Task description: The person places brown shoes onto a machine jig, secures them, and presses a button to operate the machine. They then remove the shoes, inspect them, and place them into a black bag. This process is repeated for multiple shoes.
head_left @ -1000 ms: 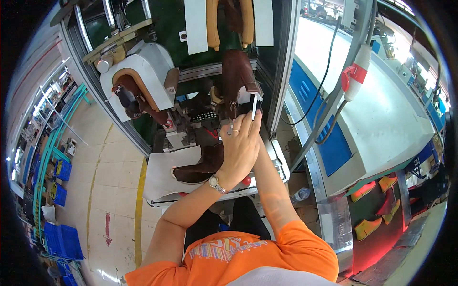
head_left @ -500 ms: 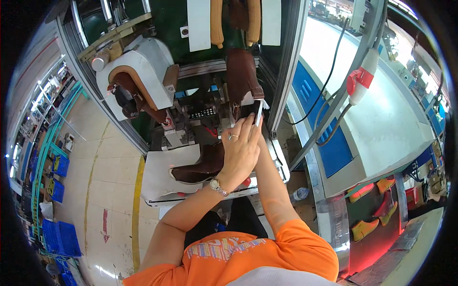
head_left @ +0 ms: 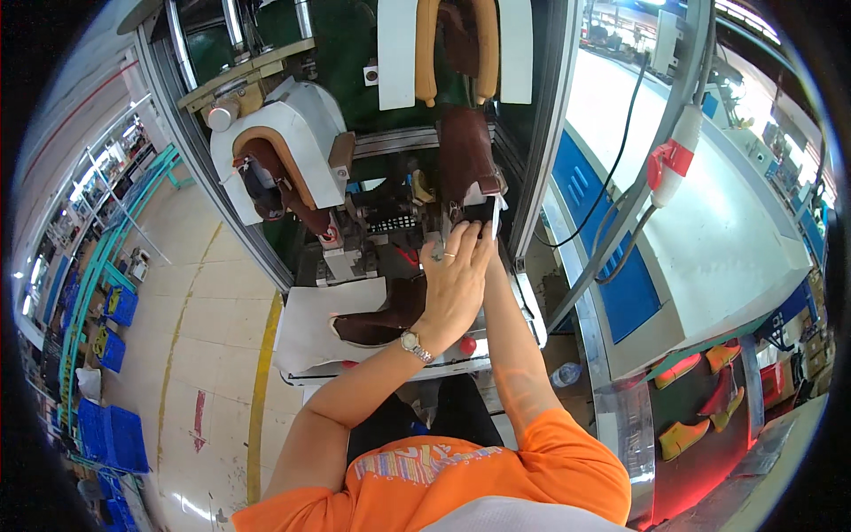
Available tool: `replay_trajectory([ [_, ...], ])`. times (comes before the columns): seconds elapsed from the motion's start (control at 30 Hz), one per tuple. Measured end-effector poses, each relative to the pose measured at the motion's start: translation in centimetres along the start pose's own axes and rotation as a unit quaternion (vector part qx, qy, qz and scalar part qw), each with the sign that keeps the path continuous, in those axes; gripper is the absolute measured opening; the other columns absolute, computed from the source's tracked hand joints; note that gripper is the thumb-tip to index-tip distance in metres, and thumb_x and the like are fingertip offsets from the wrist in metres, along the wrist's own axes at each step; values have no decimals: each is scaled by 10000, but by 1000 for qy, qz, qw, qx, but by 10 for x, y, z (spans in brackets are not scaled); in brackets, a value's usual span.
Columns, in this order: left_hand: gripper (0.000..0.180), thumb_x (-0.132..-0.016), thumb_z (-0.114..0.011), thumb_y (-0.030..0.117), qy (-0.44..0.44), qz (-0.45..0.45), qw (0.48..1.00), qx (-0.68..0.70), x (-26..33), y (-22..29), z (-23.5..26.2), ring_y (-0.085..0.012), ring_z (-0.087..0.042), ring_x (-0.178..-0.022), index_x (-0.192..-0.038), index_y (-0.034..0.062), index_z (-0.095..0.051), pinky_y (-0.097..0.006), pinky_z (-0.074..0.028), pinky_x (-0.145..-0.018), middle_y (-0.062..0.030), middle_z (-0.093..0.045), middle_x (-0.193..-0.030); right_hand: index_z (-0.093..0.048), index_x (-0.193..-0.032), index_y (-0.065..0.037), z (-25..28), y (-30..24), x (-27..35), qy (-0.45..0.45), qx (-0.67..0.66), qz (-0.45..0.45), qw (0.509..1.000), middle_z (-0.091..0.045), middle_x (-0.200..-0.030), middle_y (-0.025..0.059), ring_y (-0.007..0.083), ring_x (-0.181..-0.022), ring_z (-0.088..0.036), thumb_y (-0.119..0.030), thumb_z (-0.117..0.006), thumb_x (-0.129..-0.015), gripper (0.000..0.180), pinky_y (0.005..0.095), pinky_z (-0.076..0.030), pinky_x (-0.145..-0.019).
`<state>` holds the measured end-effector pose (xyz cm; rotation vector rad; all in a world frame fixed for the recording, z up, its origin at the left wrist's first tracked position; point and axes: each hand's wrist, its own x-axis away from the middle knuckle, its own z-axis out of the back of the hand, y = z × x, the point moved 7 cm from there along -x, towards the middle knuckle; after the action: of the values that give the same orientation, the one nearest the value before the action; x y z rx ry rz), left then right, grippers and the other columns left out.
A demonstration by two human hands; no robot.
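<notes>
A dark brown leather boot upper (head_left: 465,151) sits upside down on the right station of the machine, its open lower end toward me. My left hand (head_left: 456,279), with a ring and a wristwatch, reaches to that end, fingers stretched out and close together. Behind it my right hand (head_left: 491,254) is mostly hidden, so its fingers do not show. A thin white strip (head_left: 497,215) stands upright beside the upper, next to the hands; which hand touches it is unclear. Another brown boot (head_left: 381,321) lies on its side on the white tray (head_left: 297,332) below.
At the left station, a brown upper (head_left: 261,182) sits inside a tan padded clamp (head_left: 297,168). A second tan clamp (head_left: 425,62) hangs above. To the right are a metal post (head_left: 620,195), a red-and-white plug (head_left: 671,160) and a rack with several orange-yellow shoe pieces (head_left: 683,436).
The view has shifted, so the machine appears slightly lower and further right. My hands remain at the boot's lower end, the left hand's fingers still stretched out.
</notes>
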<state>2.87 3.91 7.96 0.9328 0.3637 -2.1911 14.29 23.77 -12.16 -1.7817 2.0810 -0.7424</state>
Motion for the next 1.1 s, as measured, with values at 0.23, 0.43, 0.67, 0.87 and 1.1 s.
replay_trajectory([
  [0.23,579,-673,-570,53,-8,-1,1000,6,5,-3,-3,-208,-355,-1165,-1230,96,-420,-480,-260,-908,-74,-425,-1182,-544,-915,-87,9,13,-5,-85,8,32,996,-576,-794,77,190,-686,-564,-272,-346,-909,270,346,-479,-616],
  [0.43,547,-696,-552,38,-4,-14,1000,16,2,-6,0,-222,-357,-1174,-1226,82,-426,-466,-263,-928,-83,-440,-1189,-553,-904,-64,26,5,-8,21,119,53,991,-578,-839,83,187,-725,-566,-229,-364,-898,251,341,-485,-650],
  [0.67,443,-720,-555,58,18,-41,984,173,38,-26,55,-280,-396,-1166,-1159,78,-501,-452,-262,-994,-98,-461,-1212,-561,-1078,-12,105,-65,94,199,515,256,793,-602,-1015,125,233,-952,-563,-240,-657,-743,416,302,-417,-850],
  [0.87,346,-713,-529,-30,117,163,942,269,100,-121,75,-268,-501,-1040,-1055,21,-550,-346,-360,-916,-124,-558,-1065,-361,-1282,-36,260,-39,148,241,697,57,673,-478,-1220,189,332,-1149,-440,-159,-739,-560,824,366,-334,-976],
  [1.1,305,-737,-522,-25,120,247,903,332,134,-137,79,-240,-519,-999,-1036,26,-549,-313,-377,-873,-100,-563,-1045,-321,-1302,-72,243,-50,165,287,717,17,635,-453,-1243,191,323,-1152,-442,-62,-691,-610,785,403,-372,-942],
])
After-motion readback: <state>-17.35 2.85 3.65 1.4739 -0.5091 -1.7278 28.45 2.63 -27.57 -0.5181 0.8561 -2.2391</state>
